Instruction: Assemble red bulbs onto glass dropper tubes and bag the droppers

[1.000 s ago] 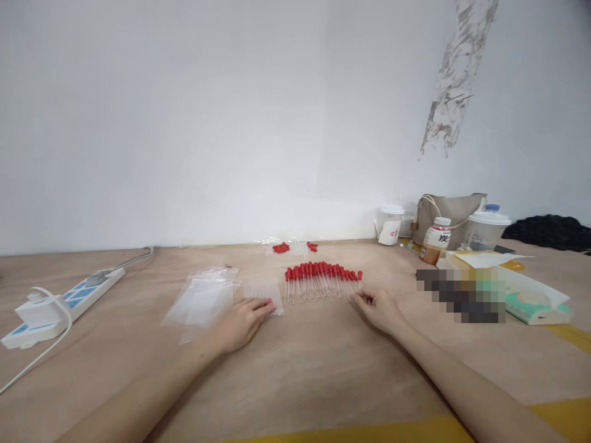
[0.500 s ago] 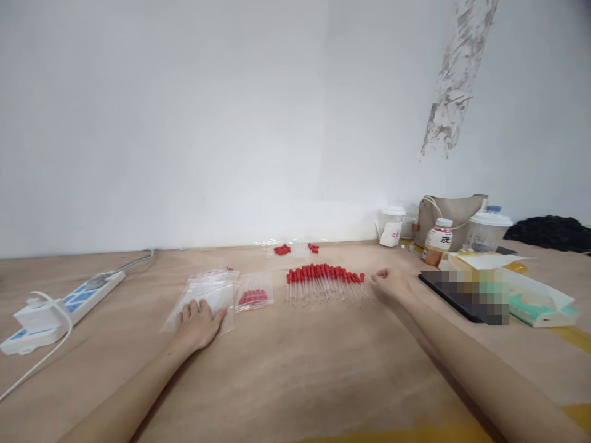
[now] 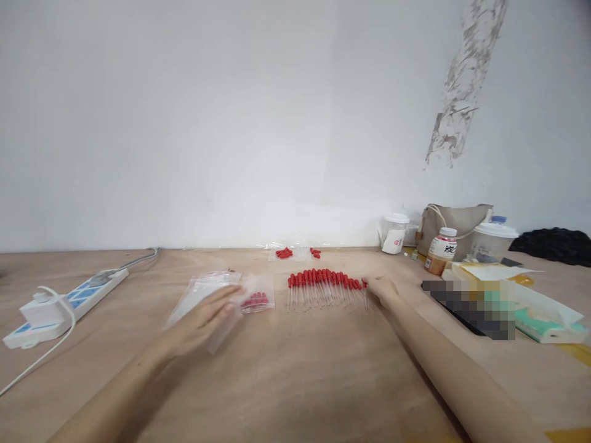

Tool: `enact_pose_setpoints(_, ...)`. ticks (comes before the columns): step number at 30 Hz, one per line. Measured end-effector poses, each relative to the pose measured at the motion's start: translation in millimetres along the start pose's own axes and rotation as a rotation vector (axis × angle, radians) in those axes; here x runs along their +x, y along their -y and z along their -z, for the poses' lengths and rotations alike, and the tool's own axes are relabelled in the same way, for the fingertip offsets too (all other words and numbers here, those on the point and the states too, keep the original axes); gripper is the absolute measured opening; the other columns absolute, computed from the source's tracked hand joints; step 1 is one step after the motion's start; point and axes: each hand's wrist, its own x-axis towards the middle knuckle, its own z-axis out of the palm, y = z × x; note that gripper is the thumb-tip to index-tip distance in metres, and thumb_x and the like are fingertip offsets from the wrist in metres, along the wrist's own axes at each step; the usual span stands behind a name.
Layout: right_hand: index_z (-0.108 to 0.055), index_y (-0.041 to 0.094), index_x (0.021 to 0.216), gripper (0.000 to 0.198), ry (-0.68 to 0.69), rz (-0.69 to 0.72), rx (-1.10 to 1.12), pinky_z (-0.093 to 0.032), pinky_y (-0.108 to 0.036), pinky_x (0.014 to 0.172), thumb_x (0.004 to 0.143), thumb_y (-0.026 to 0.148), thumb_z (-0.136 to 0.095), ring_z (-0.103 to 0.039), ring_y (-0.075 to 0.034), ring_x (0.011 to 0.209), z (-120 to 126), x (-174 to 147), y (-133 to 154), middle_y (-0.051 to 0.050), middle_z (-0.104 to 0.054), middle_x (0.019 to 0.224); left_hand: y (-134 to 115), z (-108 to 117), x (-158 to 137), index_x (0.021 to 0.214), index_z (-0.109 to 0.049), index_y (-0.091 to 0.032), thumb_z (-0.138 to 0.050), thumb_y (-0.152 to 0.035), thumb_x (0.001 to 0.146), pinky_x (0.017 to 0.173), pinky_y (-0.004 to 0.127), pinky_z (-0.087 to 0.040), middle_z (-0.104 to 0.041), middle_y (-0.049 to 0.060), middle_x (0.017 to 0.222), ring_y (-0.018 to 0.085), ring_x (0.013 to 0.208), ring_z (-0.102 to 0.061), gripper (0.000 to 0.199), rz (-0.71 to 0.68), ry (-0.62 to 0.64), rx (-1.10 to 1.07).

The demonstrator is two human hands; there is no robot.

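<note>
Thin, filmy bag (image 3: 223,333) in left hand (image 3: 203,317)

Droppers (image 3: 319,280) had red bulbs (image 3: 325,275) and clear stems (image 3: 327,296). The plastic bags (image 3: 188,299) were transparent, 1 showing red through it. Tabletop (image 3: 295,381) was tan with yellow strips (image 3: 575,435). Power strip (image 3: 102,281) was white with blue panels (image 3: 82,293). Wall (image 3: 184,123) was pale grey, streaked brown at right. Bottle (image 3: 434,264) had brown contents and a white label (image 3: 443,247) with red and black print.

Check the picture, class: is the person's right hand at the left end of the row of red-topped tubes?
No: the right hand is at the right end of the red-topped tubes.
</note>
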Motion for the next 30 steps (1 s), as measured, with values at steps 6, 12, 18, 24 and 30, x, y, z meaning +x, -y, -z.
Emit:
enact_pose_setpoints(6,-0.053,0.017,0.056,0.031,0.041,-0.084,0.27,-0.037,-0.026,0.046,0.069,0.042,-0.04,-0.054,-0.017,0.053,15,-20,25,-0.007,-0.058,0.055,-73,-36,8,0.128,-0.034,-0.032,-0.039,-0.034,0.087,0.101,0.049,-0.018,-0.029,0.001,0.137,0.025,0.127,-0.019,0.041,-0.343,0.247,-0.046)
enact_pose_setpoints(12,-0.043,0.02,0.075,0.026,0.15,0.001,0.734,-0.036,-0.022,0.043,0.07,0.045,-0.045,-0.046,-0.01,0.044,18,-74,41,0.0,-0.057,0.061,-74,-59,10,0.121,-0.045,-0.029,-0.044,-0.033,0.085,0.094,0.04,-0.034,-0.044,0.005,0.127,0.022,0.114,-0.041,0.037,-0.245,0.237,-0.239)
enact_pose_setpoints(18,-0.041,0.022,0.088,0.037,0.193,0.001,0.915,-0.041,-0.024,0.047,0.065,0.047,-0.053,-0.051,-0.011,0.048,12,-115,34,0.004,-0.052,0.062,-72,-62,11,0.119,-0.048,-0.03,-0.044,-0.033,0.085,0.095,0.038,-0.034,-0.046,0.002,0.126,0.02,0.115,-0.042,0.034,-0.252,0.274,-0.305)
enact_pose_setpoints(24,-0.038,0.023,0.089,0.034,0.221,-0.009,0.966,-0.045,-0.025,0.049,0.068,0.045,-0.051,-0.054,-0.012,0.051,-1,-126,35,0.003,-0.05,0.066,-73,-62,11,0.119,-0.047,-0.03,-0.044,-0.032,0.085,0.097,0.041,-0.031,-0.045,0.002,0.128,0.02,0.117,-0.04,0.034,-0.267,0.276,-0.314)
enact_pose_setpoints(30,-0.037,0.024,0.09,0.03,0.244,-0.038,0.975,-0.045,-0.026,0.048,0.07,0.042,-0.049,-0.054,-0.012,0.051,-4,-131,38,0.003,-0.049,0.067,-73,-64,12,0.12,-0.047,-0.03,-0.044,-0.031,0.085,0.097,0.041,-0.03,-0.045,0.002,0.128,0.02,0.117,-0.039,0.034,-0.267,0.289,-0.313)
